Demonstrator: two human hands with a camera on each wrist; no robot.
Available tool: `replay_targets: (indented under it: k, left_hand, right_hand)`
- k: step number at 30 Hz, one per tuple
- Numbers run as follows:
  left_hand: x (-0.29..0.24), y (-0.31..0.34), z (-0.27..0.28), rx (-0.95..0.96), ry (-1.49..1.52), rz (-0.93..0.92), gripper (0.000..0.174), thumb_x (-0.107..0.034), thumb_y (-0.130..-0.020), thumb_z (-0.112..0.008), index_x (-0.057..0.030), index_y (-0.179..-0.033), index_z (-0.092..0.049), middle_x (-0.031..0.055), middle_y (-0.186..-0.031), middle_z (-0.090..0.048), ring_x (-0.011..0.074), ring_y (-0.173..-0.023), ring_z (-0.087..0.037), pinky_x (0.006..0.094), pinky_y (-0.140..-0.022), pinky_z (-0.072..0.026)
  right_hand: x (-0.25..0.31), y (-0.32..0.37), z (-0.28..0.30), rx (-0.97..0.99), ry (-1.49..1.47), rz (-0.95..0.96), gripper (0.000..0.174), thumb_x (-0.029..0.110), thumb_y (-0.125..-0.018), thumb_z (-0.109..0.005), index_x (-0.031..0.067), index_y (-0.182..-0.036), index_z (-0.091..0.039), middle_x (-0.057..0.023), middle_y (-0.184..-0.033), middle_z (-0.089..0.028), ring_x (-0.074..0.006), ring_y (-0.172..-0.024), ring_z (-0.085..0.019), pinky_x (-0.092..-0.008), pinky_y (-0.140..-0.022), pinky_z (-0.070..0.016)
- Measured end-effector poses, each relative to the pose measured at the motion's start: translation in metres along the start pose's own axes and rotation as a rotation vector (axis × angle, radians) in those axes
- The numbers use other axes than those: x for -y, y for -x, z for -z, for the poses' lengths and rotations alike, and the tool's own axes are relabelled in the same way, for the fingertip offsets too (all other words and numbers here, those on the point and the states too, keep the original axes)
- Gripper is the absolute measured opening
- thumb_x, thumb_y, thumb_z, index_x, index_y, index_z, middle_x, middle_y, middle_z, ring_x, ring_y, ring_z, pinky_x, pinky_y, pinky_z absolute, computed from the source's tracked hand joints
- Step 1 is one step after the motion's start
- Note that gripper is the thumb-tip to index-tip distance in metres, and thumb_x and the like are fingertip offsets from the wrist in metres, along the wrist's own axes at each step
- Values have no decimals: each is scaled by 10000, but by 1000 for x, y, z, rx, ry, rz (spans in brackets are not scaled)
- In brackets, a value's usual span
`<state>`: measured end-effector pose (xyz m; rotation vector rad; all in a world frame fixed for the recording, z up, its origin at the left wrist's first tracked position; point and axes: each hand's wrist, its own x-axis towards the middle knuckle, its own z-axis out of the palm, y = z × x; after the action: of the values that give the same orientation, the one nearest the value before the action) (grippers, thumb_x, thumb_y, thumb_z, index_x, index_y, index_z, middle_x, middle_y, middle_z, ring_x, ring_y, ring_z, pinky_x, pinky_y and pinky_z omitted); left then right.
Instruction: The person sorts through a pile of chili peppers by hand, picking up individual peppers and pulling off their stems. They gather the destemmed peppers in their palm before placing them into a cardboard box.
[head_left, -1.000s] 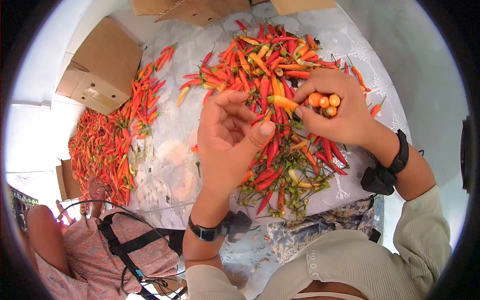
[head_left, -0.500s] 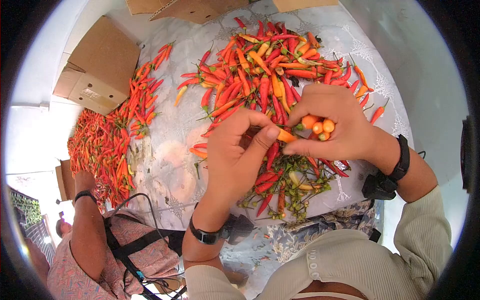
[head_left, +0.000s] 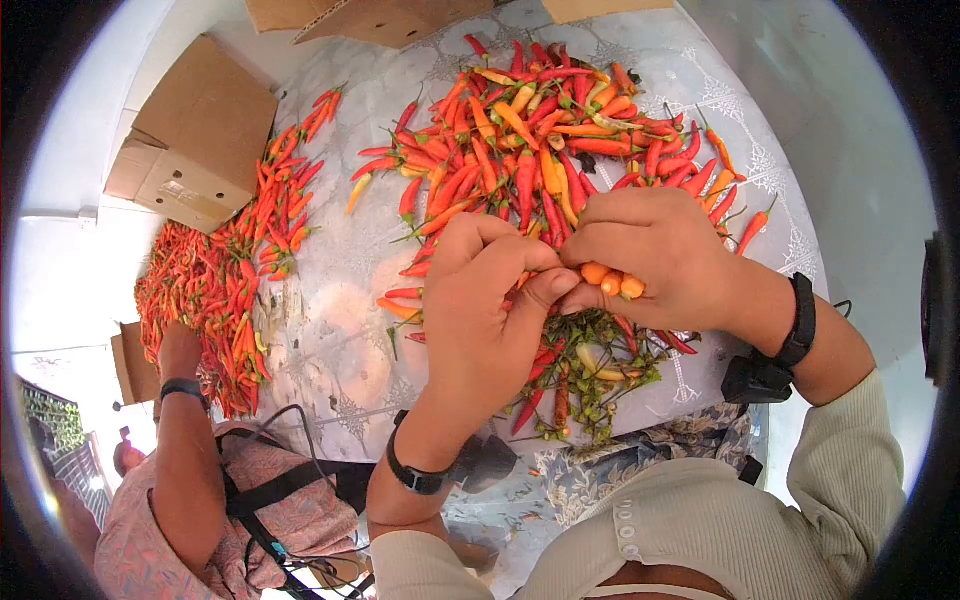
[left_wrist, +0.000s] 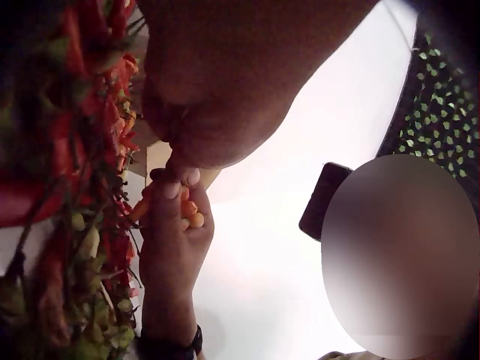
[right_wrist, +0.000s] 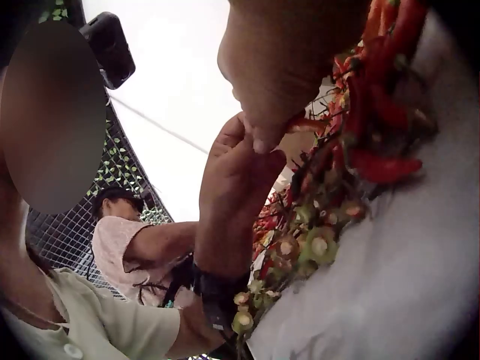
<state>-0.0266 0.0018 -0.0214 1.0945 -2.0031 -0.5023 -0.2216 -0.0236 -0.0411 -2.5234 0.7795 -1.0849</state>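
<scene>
My right hand (head_left: 665, 255) curls round several orange chilies (head_left: 612, 280), their ends poking out below its fingers. The thumb and index finger of my left hand (head_left: 480, 310) meet the right fingertips; what they pinch between them is hidden. In the left wrist view, orange chilies (left_wrist: 193, 217) stick out of the right hand (left_wrist: 176, 255). Behind and below both hands lies a pile of red, orange and yellow chilies (head_left: 525, 175). Green stems (head_left: 590, 400) are heaped at the near end of that pile.
A larger heap of red chilies (head_left: 205, 300) lies on the left, beside a cardboard box (head_left: 205, 130). Another person's arm (head_left: 185, 440) reaches into it. More cardboard (head_left: 400, 18) stands at the far edge of the patterned table (head_left: 330, 270).
My left hand has come to the right hand, and their fingertips now meet; the orange chili seen between them is no longer visible. The other person's arm has reached into the left heap.
</scene>
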Motion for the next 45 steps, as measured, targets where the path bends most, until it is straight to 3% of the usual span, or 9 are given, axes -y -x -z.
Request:
replay_targets:
  k: [9,15,19,22,25,30,37,43,45]
  left_hand:
    - [2,-1,6,46,109,56,106,-93,-733,-737,-42,-776,-654,54,-777,-522,178,-718,-512,293,-617,-408]
    - [1,2,12,89,496,228,147,-142,-751,-760,-39,-762,-656,31,-766,-519,144,-714,-511,268,-629,-411]
    - [4,0,19,265,590,70,124,-122,-745,-761,-51,-758,-660,36,-756,-532,137,-713,-523,259,-620,-405]
    - [-5,-3,20,443,632,-9,117,-121,-733,-766,-60,-749,-667,35,-736,-561,144,-685,-534,268,-595,-404]
    - [-12,-1,19,656,695,-24,137,-150,-722,-783,-59,-757,-687,34,-720,-602,163,-643,-552,284,-569,-408]
    - [-11,6,8,892,742,-125,149,-161,-723,-780,-72,-806,-695,44,-759,-634,176,-644,-594,300,-558,-435]
    - [-17,4,17,735,663,25,184,-171,-719,-785,-65,-836,-691,42,-758,-642,161,-643,-589,275,-562,-433]
    - [-6,2,19,439,597,147,143,-119,-777,-757,-23,-800,-653,30,-767,-625,98,-712,-567,233,-609,-432]
    - [-3,4,10,283,670,235,141,-137,-794,-747,-41,-836,-652,-9,-749,-613,63,-643,-523,209,-565,-405]
  right_hand:
    - [1,0,-4,-31,-31,26,257,290,-737,-720,96,-831,-581,-50,-752,-536,-266,-706,-588,-387,-565,-460]
    - [-8,-2,1,-70,-48,-30,236,202,-754,-748,71,-879,-597,-62,-817,-587,-253,-704,-589,-353,-613,-470]
    - [-6,-2,6,-128,-145,-359,197,122,-803,-705,46,-914,-562,-75,-840,-588,-236,-722,-580,-328,-653,-463]
    - [-11,-3,2,-209,-94,-359,179,66,-824,-668,36,-954,-550,-91,-838,-582,-226,-765,-574,-318,-692,-459]
    - [-19,-4,-1,-224,2,-268,219,95,-795,-662,77,-993,-570,-110,-872,-619,-322,-806,-617,-389,-688,-493]
    - [-25,-9,-2,-86,122,-225,322,-16,-730,-643,86,-1033,-610,-106,-930,-599,-301,-889,-603,-371,-741,-484]
    - [-33,-17,-10,43,279,-121,463,-94,-624,-621,100,-1044,-648,-66,-1046,-561,-270,-914,-601,-366,-730,-489]
    - [-33,-21,-5,83,244,-176,278,-3,-721,-576,78,-979,-641,-77,-1083,-566,-300,-921,-604,-400,-744,-483]
    - [-37,-19,-6,43,259,-122,274,-5,-721,-575,72,-978,-627,-78,-1056,-576,-300,-916,-604,-401,-737,-484]
